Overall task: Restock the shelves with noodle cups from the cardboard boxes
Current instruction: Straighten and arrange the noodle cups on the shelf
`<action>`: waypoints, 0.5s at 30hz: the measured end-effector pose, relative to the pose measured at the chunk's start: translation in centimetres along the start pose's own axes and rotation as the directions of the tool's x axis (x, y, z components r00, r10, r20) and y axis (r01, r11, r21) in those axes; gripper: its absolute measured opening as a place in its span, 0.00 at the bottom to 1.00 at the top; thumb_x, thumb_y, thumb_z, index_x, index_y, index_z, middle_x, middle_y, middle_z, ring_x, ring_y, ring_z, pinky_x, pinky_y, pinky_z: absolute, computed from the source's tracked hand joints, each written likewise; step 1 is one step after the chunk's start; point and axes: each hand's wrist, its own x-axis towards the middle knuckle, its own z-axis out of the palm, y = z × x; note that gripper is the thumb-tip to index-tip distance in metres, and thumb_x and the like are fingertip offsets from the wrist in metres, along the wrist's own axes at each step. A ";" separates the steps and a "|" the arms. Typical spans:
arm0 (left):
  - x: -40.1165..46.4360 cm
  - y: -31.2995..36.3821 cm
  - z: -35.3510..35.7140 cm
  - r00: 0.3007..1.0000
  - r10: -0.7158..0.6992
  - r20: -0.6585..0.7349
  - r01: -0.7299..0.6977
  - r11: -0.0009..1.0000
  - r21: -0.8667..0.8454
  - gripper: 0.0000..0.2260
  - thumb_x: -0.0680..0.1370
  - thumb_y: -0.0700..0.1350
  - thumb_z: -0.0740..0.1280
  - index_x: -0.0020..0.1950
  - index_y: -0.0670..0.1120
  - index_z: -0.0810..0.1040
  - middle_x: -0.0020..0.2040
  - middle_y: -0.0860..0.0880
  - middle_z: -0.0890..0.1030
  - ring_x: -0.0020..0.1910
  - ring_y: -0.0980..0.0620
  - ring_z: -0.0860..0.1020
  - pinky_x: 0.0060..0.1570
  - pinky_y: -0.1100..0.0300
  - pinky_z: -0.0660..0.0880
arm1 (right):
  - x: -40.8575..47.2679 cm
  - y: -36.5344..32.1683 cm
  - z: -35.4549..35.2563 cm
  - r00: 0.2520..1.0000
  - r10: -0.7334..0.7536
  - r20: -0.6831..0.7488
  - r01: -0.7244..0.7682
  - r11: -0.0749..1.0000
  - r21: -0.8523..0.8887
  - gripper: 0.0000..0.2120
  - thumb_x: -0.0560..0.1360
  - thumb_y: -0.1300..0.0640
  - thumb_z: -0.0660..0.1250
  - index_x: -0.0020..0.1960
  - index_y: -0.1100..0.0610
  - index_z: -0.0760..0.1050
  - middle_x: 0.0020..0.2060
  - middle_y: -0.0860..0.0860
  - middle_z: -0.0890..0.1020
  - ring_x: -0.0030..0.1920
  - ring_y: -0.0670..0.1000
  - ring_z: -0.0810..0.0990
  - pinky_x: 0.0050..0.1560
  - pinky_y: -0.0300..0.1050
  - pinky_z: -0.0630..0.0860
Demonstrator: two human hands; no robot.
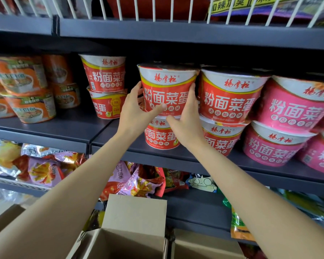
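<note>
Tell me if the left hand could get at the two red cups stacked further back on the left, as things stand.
Probably yes. The left hand now grips the front red cup together with the right hand. The back stack of red cups stands just left of it, with bare shelf in front and nothing blocking.

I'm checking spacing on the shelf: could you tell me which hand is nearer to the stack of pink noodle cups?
Right. The right hand grips the held red cup on the side facing the pink noodle cups; the left hand grips its far side.

red noodle cup [167, 90] reads 粉面菜蛋, 杨掌柜
</note>
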 end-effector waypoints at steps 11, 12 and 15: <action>-0.5 -1.4 -0.9 0.994 0.075 0.074 -0.086 0.984 0.155 0.41 0.70 0.54 0.75 0.77 0.51 0.56 0.72 0.50 0.67 0.68 0.53 0.68 0.64 0.52 0.72 | -2.0 -1.0 -0.2 0.995 -0.032 -0.096 0.016 0.985 -0.170 0.38 0.75 0.58 0.67 0.77 0.56 0.48 0.74 0.56 0.58 0.74 0.53 0.58 0.71 0.54 0.66; -0.9 -1.4 -1.5 0.992 0.118 0.043 -0.124 0.972 0.198 0.36 0.72 0.54 0.73 0.76 0.51 0.59 0.70 0.51 0.69 0.67 0.55 0.69 0.62 0.55 0.72 | -3.1 -1.7 0.1 0.982 -0.114 -0.148 0.084 0.977 -0.196 0.34 0.75 0.59 0.66 0.76 0.58 0.53 0.73 0.56 0.61 0.73 0.52 0.60 0.70 0.50 0.66; -2.6 -2.7 -4.5 0.942 0.314 -0.118 -0.253 0.897 0.363 0.18 0.77 0.51 0.66 0.66 0.50 0.72 0.58 0.57 0.76 0.56 0.60 0.73 0.53 0.59 0.74 | -5.3 -3.2 2.2 0.906 -0.410 -0.100 0.385 0.900 -0.202 0.24 0.72 0.65 0.63 0.67 0.59 0.68 0.63 0.54 0.72 0.65 0.50 0.68 0.66 0.39 0.66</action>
